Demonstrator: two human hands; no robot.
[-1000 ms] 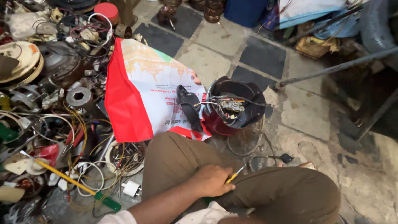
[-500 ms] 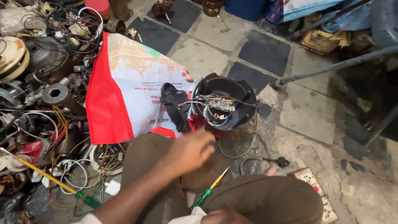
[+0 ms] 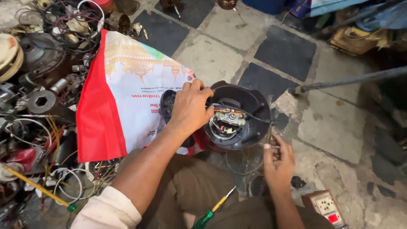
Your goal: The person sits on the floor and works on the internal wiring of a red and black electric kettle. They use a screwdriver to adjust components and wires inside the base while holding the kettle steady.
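Left of the black housing (image 3: 241, 116): red-and-white bag (image 3: 127, 106) flat on floor. Left hand (image 3: 190, 108) grasping housing's near-left rim. Inside housing: wires and small terminal block (image 3: 231, 118). Just right-below housing: right hand (image 3: 277, 159) pinching thin wire (image 3: 270, 132). Below housing: green screwdriver (image 3: 212, 210) on lap.

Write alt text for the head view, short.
A person's left hand grips the rim of an opened black round appliance with exposed wiring, on a tiled floor; the right hand pinches a thin wire beside it. A red-and-white bag and scrap parts lie to the left.
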